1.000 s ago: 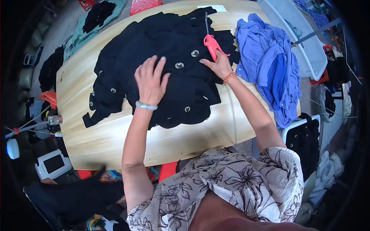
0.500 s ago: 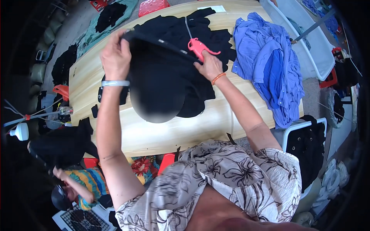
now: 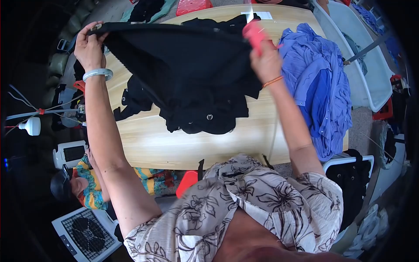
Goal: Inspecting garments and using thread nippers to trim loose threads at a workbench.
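Note:
A black garment is stretched up off the table, its top edge running between my two hands. My left hand pinches one corner of it at the far left. In my right hand is a pink air blow gun, blurred, its thin nozzle pointing away from me. The garment's right end reaches that hand, but whether its fingers also grip the cloth I cannot tell. More black clothing with metal eyelets or buttons lies beneath on the table.
The wooden table has a pile of blue shirts on its right. Beyond stands a pale plastic bin. A person sits at lower left by a fan-like grille. A white-rimmed basket holds black clothes.
My left hand has moved left and slightly up, pulling the black garment wider. My right hand has gone up and right with the blow gun. The person at lower left has lowered a black garment.

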